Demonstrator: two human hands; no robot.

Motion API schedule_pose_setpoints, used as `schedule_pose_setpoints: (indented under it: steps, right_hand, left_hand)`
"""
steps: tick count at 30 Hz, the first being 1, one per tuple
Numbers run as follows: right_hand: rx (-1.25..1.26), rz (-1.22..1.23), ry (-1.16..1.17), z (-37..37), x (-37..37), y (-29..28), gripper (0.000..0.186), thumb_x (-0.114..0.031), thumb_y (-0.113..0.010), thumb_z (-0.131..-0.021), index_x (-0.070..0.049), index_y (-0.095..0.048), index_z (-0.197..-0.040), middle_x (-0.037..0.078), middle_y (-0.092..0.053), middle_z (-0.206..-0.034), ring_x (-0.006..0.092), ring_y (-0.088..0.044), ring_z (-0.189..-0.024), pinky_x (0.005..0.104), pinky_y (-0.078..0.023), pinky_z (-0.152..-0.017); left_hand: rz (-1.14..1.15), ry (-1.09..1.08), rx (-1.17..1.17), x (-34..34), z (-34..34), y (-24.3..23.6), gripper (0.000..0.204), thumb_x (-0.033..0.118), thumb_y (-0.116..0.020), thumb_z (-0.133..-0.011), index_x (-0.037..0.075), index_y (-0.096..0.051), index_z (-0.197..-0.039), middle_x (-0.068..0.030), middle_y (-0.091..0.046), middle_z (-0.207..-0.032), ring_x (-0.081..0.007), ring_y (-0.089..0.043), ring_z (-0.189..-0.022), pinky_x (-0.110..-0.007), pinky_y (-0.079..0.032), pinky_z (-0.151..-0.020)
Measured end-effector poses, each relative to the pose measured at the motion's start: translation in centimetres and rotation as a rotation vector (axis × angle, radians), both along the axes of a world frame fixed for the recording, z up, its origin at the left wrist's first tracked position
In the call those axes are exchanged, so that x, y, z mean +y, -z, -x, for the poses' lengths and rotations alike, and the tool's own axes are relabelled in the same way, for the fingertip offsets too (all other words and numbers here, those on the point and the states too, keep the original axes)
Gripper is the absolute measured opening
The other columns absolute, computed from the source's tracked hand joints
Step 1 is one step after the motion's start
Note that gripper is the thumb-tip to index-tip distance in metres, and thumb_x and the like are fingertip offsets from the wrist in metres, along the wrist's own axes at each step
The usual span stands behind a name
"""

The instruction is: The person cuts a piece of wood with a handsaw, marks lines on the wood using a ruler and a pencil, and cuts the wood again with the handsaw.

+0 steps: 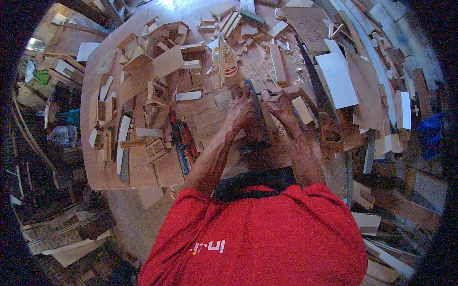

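My left hand (242, 106) is closed at the far end of a long dark bar (258, 125), its bent fingers pressed down along the bar's left side. What it grips is hidden under the fingers. Just right of the bar, my right hand (278, 102) is curled closed, the thumb side toward the bar. A thin dark piece shows at its fingers, too small to name. Under my left forearm lie flat wooden boards (210, 119). Beyond my hands stands a clear jar (226, 62) with thin wooden sticks (221, 52) upright beside it.
Small wooden frames (156, 150) and offcuts crowd the wooden table (114, 178). Red and blue slender tools (182, 140) lie left of my left forearm. A long dark saw-like strip (317, 78) and a white panel (337, 80) lie to the right. Wood shavings lie near the jar.
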State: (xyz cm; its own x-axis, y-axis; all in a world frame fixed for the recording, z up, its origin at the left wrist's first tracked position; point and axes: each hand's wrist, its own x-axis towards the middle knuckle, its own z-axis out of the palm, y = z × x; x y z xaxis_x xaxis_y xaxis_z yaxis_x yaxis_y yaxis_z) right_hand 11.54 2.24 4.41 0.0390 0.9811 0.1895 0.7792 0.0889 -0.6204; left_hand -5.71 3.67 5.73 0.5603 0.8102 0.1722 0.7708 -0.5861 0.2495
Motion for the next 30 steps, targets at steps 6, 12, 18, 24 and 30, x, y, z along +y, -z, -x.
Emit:
schedule_pose_setpoints:
  steps: [6, 12, 18, 24, 30]
  right_hand:
    - [0.403, -0.156, -0.118, -1.3, -2.5, -4.0, 0.03, -0.024, -0.061, -0.078, -0.002, -0.057, -0.099, 0.015, -0.061, -0.075, 0.0256, -0.06, -0.069, 0.0345, -0.047, -0.062]
    - [0.603, -0.021, 0.142, -0.5, -7.7, -4.3, 0.028, -0.02, -0.054, -0.085, 0.003, -0.056, -0.102, 0.008, -0.06, -0.088, 0.0132, -0.055, -0.077, 0.026, -0.046, -0.062]
    - [0.577, 0.278, 0.322, -0.4, -10.3, -5.6, 0.019, -0.008, -0.049, -0.086, -0.002, -0.058, -0.101, 0.006, -0.06, -0.088, 0.0145, -0.056, -0.072, 0.026, -0.047, -0.064]
    - [0.138, 0.058, -0.141, 1.9, -10.3, -8.3, 0.031, -0.031, -0.057, -0.081, -0.001, -0.061, -0.078, 0.021, -0.059, -0.071, 0.0354, -0.058, -0.069, 0.0404, -0.046, -0.064]
    - [0.189, 0.126, -0.575, 5.9, -8.7, -6.3, 0.028, -0.027, -0.057, -0.075, -0.005, -0.058, -0.092, 0.017, -0.062, -0.077, 0.0329, -0.06, -0.07, 0.0407, -0.046, -0.063]
  left_hand:
    - [-0.083, 0.02, 0.058, 0.0, 0.8, 2.2, 0.054, 0.025, -0.062, -0.065, 0.0, -0.051, -0.112, -0.0224, -0.036, -0.13, -0.0459, -0.033, -0.117, -0.057, -0.023, -0.098]
    - [0.199, 0.034, -0.155, -0.8, 0.9, 1.0, 0.068, 0.029, -0.07, -0.058, -0.002, -0.048, -0.115, -0.0236, -0.034, -0.131, -0.044, -0.028, -0.123, -0.052, -0.025, -0.1]
    - [0.177, 0.013, -0.026, -3.2, -0.9, -5.0, 0.062, 0.02, -0.066, -0.064, -0.001, -0.047, -0.118, -0.0227, -0.038, -0.129, -0.0415, -0.037, -0.117, -0.05, -0.032, -0.096]
    - [0.475, 0.028, -0.549, -7.6, 1.0, -7.1, 0.033, 0.016, -0.057, -0.078, 0.001, -0.056, -0.107, -0.0153, -0.057, -0.108, -0.0302, -0.055, -0.095, -0.037, -0.045, -0.082]
    - [0.587, -0.305, -0.836, -10.5, 4.4, -8.0, 0.023, 0.014, -0.05, -0.084, -0.003, -0.06, -0.096, -0.0143, -0.064, -0.083, -0.0223, -0.061, -0.075, -0.032, -0.047, -0.066]
